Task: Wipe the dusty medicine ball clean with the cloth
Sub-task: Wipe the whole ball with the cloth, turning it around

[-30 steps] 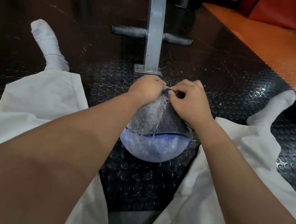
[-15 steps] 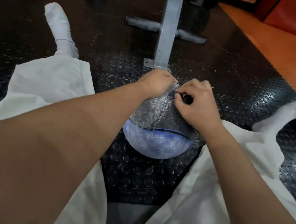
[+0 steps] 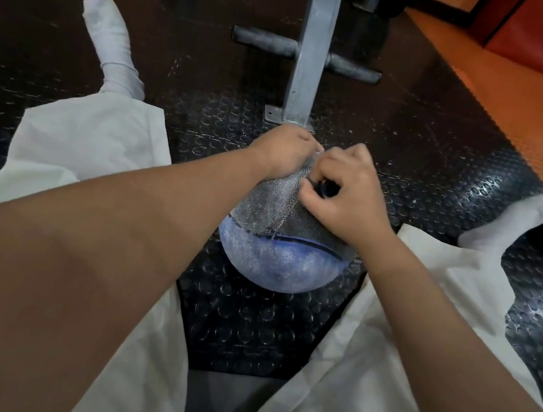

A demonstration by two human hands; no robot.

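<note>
Both hands bunch the cloth (image 3: 273,206) over the medicine ball (image 3: 276,265).
The ball sits mid-mat (image 3: 247,323) between the person's spread legs, near the grey post (image 3: 313,49). The left hand (image 3: 284,152) curls round the cloth's far edge, and the right hand (image 3: 347,195) pinches a fold on top.

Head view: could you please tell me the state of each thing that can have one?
medicine ball: on the floor, lower half bare and dusty, top covered.
cloth: draped over the ball's top, held by both hands.
left hand: curled on the cloth.
right hand: pinching the cloth.
</note>
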